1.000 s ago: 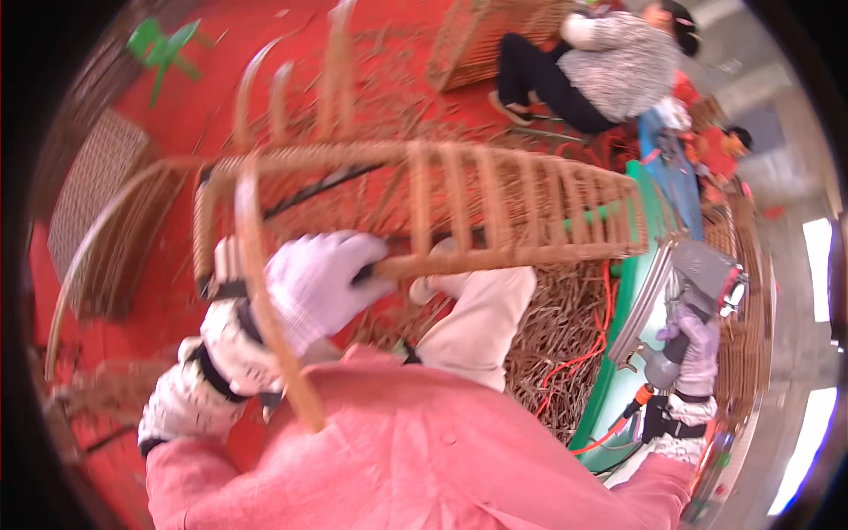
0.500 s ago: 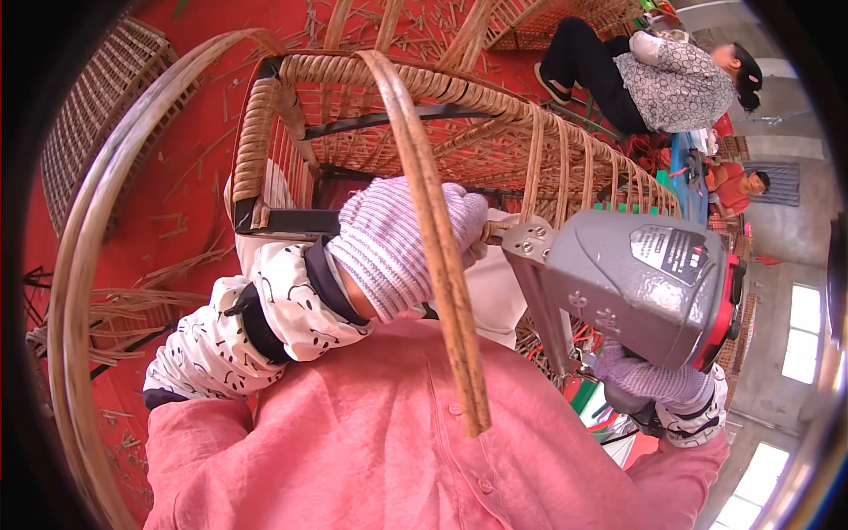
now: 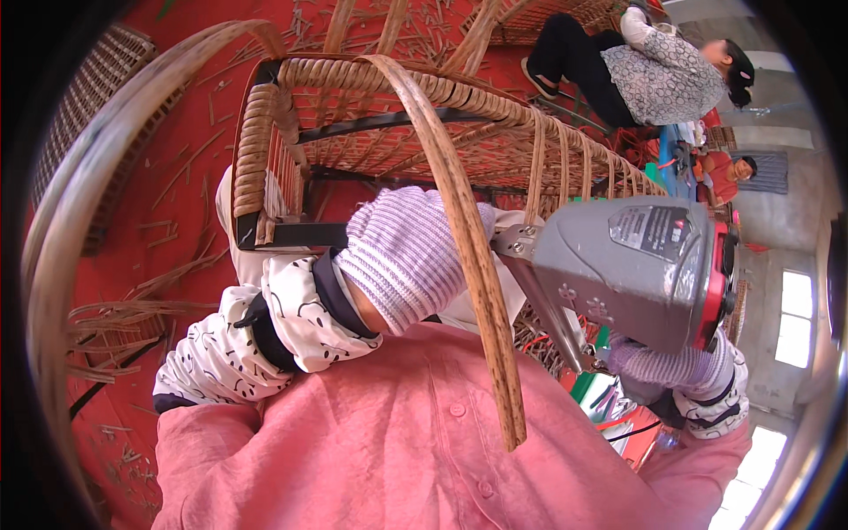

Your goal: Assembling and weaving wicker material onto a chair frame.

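My left hand (image 3: 406,256), in a lilac and white knitted glove, is closed round the black bar of a basket frame (image 3: 305,235); its fingertips are mostly hidden. Pale rattan wraps the frame's rim (image 3: 254,146). A long split rattan strip (image 3: 481,287) arches over that hand, its loose end hanging before my pink shirt. My right hand (image 3: 667,367), gloved alike, wraps the grip of a grey nail gun (image 3: 609,274) with a red and black end, and is partly covered by its body. The gun's metal nose (image 3: 517,243) points left, close beside my left hand.
Bent rattan strips (image 3: 66,203) curve across the left side. A woven basket (image 3: 88,97) stands far left. Rattan scraps (image 3: 168,221) litter the red floor. A seated co-worker (image 3: 658,71) is at upper right, another person (image 3: 729,177) farther back. Coloured cables (image 3: 618,424) lie near my right arm.
The nail gun has shifted slightly left and up in view, while my left hand sits a little farther right. The hanging rattan strip's end has swung right and down.
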`<state>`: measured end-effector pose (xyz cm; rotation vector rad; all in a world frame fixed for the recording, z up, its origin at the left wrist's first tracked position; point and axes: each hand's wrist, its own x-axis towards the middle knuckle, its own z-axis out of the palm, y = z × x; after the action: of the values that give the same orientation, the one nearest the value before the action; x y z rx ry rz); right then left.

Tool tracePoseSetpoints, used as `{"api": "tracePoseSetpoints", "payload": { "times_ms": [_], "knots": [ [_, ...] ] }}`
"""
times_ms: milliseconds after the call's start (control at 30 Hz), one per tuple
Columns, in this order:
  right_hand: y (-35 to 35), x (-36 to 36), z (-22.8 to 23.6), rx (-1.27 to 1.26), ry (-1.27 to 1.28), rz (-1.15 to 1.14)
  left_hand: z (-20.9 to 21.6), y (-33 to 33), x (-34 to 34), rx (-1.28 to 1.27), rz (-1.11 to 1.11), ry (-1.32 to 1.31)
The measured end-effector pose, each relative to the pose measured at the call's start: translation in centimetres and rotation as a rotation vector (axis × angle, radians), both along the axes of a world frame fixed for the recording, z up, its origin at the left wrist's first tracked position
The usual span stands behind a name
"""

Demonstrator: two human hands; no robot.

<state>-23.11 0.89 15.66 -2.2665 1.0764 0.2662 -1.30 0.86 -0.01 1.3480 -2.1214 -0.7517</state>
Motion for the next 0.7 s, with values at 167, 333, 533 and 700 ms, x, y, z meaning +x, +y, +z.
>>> {"api": "tracePoseSetpoints", "payload": {
  "times_ms": [167,333,533,700],
  "knots": [
    [-0.7,0.7,0.2,0.153,-0.062,-0.195,0.5,0.1,0.3,0.06,-0.026,-0.056],
    [0.0,0.5,0.5,0.236,-0.147,-0.366,1.5,-0.4,0.7,0.142,-0.08,-0.117],
    [4.3,-4.0,-0.2,0.388,-0.24,-0.995,2.5,-0.1,0.9,0.094,-0.09,-0.221],
    [7.8,-12.6,-3.6,-0.136,-0.649,-1.177,3.2,-0.4,0.0,0.086,-0.043,-0.099]
  ]
}}
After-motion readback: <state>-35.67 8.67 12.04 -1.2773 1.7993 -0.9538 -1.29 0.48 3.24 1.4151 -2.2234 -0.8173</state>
